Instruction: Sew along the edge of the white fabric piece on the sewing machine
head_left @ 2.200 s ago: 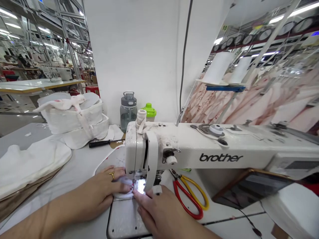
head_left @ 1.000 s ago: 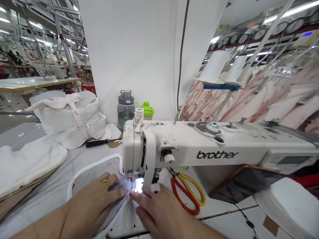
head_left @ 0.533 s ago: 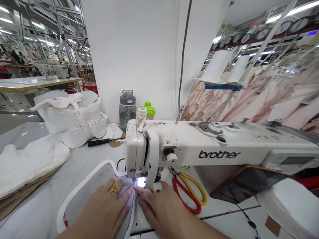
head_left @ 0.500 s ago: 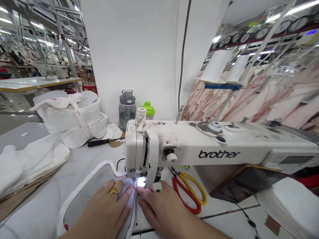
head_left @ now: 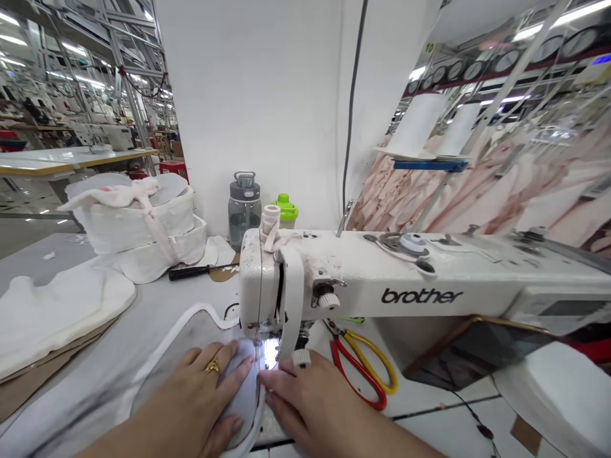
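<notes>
A grey fabric panel with a thick white edge (head_left: 165, 343) lies on the sewing machine (head_left: 353, 267) bed, its right border under the lit needle area. My left hand (head_left: 205, 388), wearing a gold ring, rests on the panel with its fingers spread, left of the needle. Just right of the needle, my right hand (head_left: 315, 394) has its thumb and index finger closed at the panel's border. The machine head partly covers the right hand's knuckles. Scissors (head_left: 360, 369) with one red and one yellow handle lie beyond that hand, under the machine arm.
Stacked white padded pieces (head_left: 143, 222) and flat white pieces (head_left: 57, 318) lie at left. A screwdriver (head_left: 188, 272), a grey bottle (head_left: 244, 213) and a green-lidded cup (head_left: 285, 210) stand or lie behind. A phone (head_left: 472, 353) leans under the arm. A white roll (head_left: 563, 394) is at right.
The panel has shifted and turned slightly under the needle. My left hand has slid a little left and its thumb sits lower; my right hand has stayed nearly in place.
</notes>
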Motion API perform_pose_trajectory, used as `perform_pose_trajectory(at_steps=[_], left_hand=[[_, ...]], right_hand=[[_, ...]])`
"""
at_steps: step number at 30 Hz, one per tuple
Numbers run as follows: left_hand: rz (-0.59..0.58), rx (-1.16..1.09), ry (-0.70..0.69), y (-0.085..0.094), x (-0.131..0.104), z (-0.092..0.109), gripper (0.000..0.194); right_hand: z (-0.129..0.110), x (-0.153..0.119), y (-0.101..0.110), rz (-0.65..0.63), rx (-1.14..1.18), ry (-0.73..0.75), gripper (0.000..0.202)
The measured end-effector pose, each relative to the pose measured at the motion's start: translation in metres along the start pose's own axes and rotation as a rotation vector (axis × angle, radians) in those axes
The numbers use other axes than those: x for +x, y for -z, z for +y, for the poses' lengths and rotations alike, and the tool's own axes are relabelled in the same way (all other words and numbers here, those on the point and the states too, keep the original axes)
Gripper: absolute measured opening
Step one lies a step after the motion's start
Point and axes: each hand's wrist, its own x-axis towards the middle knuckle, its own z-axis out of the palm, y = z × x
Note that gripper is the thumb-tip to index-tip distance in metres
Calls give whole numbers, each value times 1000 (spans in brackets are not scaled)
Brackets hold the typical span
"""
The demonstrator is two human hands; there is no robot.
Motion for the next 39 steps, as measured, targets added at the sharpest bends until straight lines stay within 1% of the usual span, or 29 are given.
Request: perform_pose_trajectory(at_steps=[2,4,6,9,13,15,17,19,22,25,27,30,34,39], left_hand=[[4,-19,-1,0,2,-1,47],[37,-31,35,-3,3,-2,48],[67,-41,79,-5,3,-3,41],[75,-65,96,-9,4,-4,26],[156,-97,65,-16,6,-10,18],[201,-109,48,-19,7,-15,15],[216,-149,7,-17,9,-19,16],[192,-226,-66,-10,10,-23,23],[88,-314,-166,5,11,-29,33],[15,-282,-190,16,13,-34,32],[18,-249,-195,17,14,-35,32],[67,-231,-176,11,15,-37,34],[115,-222,-125,0,16,-35,34],[202,-179,15,-13,16,-17,29]], right_hand=[[0,0,0,-11,5,3,30],[0,0,-1,-11,9,-23,32],[-1,1,-2,-22,12,-53,33],[-1,2,-3,-17,17,-77,36],[0,2,-3,21,22,-56,35],[0,1,-3,6,23,-13,31],[0,1,-3,-18,19,22,29],[-1,1,-4,-30,5,11,31],[-2,1,-7,-11,3,-44,33],[-1,1,-9,19,13,-74,36],[0,1,-8,21,1,-77,38],[0,2,-6,-3,-11,-61,38],[-1,4,-7,-4,-14,-92,41],[-2,7,-6,41,12,-117,36]])
